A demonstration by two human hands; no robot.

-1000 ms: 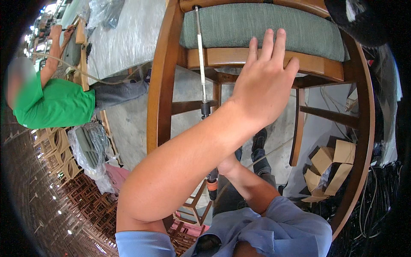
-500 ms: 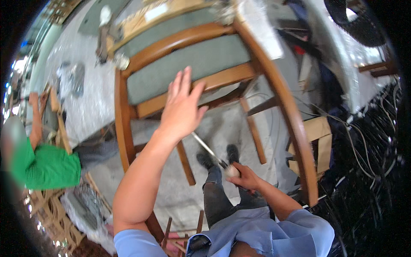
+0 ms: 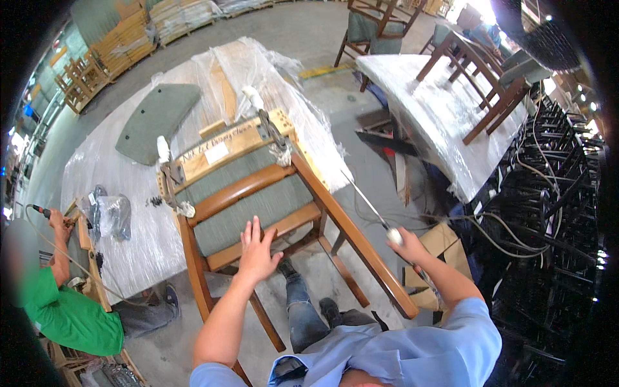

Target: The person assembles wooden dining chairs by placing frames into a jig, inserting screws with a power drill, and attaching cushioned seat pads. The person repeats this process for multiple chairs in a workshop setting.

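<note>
A wooden chair frame (image 3: pixel 354 240) with a grey-green padded panel (image 3: pixel 258 205) lies tilted against the worktable's edge. My left hand (image 3: pixel 256 257) lies with spread fingers on the panel and the wooden rail below it. Outside the chair's right-hand post, my right hand (image 3: pixel 410 248) is closed around a long-shafted tool (image 3: pixel 366 201). That tool has a thin metal shaft and a pale grip; its tip points up and left, and its exact kind is unclear. Two white-handled clamps (image 3: pixel 166 182) flank a wooden jig board (image 3: pixel 216 153) beyond the chair.
The plastic-wrapped worktable (image 3: pixel 147 248) also bears a loose green panel (image 3: pixel 158 122) and a bagged item (image 3: pixel 115 216). A co-worker in green (image 3: pixel 77 316) holds a power tool at left. On the right are a cardboard box (image 3: pixel 445 258), cables (image 3: pixel 516 248) and another table with an upturned chair (image 3: pixel 480 84).
My right hand has swung the tool from below the chair to outside its right-hand post. My left hand stays on the panel and rail. The view takes in more of the room.
</note>
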